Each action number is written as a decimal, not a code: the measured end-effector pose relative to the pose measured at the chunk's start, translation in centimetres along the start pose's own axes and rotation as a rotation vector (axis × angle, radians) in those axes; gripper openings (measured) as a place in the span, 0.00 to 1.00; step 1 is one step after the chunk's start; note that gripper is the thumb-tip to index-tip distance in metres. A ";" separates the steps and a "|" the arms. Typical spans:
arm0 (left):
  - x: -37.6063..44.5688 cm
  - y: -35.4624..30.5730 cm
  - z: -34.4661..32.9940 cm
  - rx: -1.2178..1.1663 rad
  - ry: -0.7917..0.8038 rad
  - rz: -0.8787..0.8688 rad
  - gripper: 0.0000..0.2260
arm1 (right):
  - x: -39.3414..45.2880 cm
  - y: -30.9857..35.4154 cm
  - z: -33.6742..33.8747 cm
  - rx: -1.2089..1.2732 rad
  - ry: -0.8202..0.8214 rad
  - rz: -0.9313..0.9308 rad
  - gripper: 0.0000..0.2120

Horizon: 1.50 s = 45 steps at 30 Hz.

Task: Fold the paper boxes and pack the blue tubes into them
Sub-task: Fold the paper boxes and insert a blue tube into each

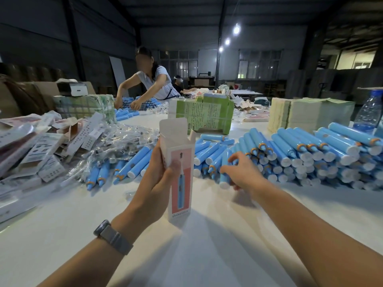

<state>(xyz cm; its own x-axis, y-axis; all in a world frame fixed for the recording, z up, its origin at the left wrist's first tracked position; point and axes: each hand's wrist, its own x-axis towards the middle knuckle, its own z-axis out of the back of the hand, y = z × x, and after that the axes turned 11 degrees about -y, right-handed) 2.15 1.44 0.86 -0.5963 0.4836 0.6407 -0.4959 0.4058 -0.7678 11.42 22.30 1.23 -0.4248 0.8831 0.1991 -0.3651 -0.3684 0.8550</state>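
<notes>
Head view: the left hand [159, 179] grips 1 upright paper box [179, 172], thumb across its pink printed front, fingers curled round the back. Its top flaps stand open; what is inside cannot be seen from this angle. The box is lifted above the white tabletop [207, 245].

Just right of it, the right hand [242, 172] reaches into the near edge of the pile of blue tubes [300, 160], fingers curled over 1 blue tube [224, 177] that shows its white end cap below the thumb; whether the tube is fully clasped is hard to tell, since the hand blurs.

More blue tubes [128, 164] lie loose left of the box, beside clear plastic bags [124, 137] and a heap of flat printed cartons [37, 154] running off the left edge. Behind the box stands a green bundle of folded leaflets [207, 114], and a cream stack of sheets [306, 114] sits farther right. A water bottle [366, 112] is cut off at the right edge.

Bare tabletop lies between the forearms and toward the camera. Across the tabletop a second person [149, 81] leans over more tubes.
</notes>
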 end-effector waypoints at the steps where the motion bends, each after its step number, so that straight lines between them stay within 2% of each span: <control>1: 0.1 0.1 0.2 0.042 -0.005 -0.025 0.23 | -0.1 0.7 0.2 0.137 -0.016 -0.036 0.15; 3: 0.1 0.3 0.5 0.133 -0.022 -0.062 0.28 | -0.5 2.5 0.8 0.347 -0.032 0.011 0.25; 5: 0.0 0.1 0.6 0.176 -0.032 -0.071 0.30 | -1.5 4.4 1.5 0.564 0.004 0.133 0.33; 7: -0.3 0.1 0.5 0.226 -0.054 -0.099 0.28 | -2.7 6.3 2.4 0.757 0.037 0.252 0.36; 10: -0.5 -0.1 0.5 0.278 -0.088 -0.135 0.25 | -4.4 8.7 3.8 0.934 0.034 0.353 0.29; 14: -0.5 -0.3 0.6 0.351 -0.113 -0.201 0.22 | -6.3 10.8 4.8 1.094 0.123 0.363 0.13; 18: -0.6 -0.8 0.4 0.454 -0.130 -0.287 0.22 | -7.3 11.2 4.2 0.989 0.138 0.473 0.07; 22: -0.7 -0.6 0.5 0.474 -0.110 -0.289 0.24 | -7.4 10.8 3.5 0.770 0.050 0.566 0.03; 24: -0.6 -0.7 0.5 0.467 -0.111 -0.279 0.24 | -7.3 10.6 3.4 0.681 -0.015 0.622 0.05; 27: -0.7 -0.9 0.4 0.456 -0.135 -0.314 0.19 | -7.4 10.4 3.1 0.609 -0.073 0.680 0.18; 29: -0.6 -1.0 0.3 0.453 -0.150 -0.313 0.18 | -7.5 10.3 3.1 0.614 -0.135 0.735 0.33; 31: -0.7 -1.1 0.2 0.468 -0.154 -0.329 0.18 | -7.4 10.2 3.4 0.598 -0.243 0.879 0.46; 32: -0.7 -1.1 0.3 0.472 -0.152 -0.340 0.18 | -7.2 10.2 3.6 0.565 -0.295 0.971 0.48; 34: -0.7 -0.9 0.3 0.471 -0.141 -0.349 0.19 | -7.0 10.2 3.9 0.505 -0.336 1.090 0.47; 40: -0.5 -0.5 0.9 0.466 -0.171 -0.334 0.22 | -6.9 9.7 3.5 0.433 -0.363 1.149 0.32; 45: -0.4 -0.1 1.0 0.458 -0.198 -0.328 0.22 | -7.6 8.5 1.2 0.342 -0.304 1.175 0.18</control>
<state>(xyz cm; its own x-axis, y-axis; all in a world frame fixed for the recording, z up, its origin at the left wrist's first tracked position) 1.77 0.39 0.69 -0.4507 0.2177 0.8657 -0.8696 0.1119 -0.4809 12.53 12.86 7.56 -0.1232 0.1223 0.9848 0.3549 -0.9213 0.1588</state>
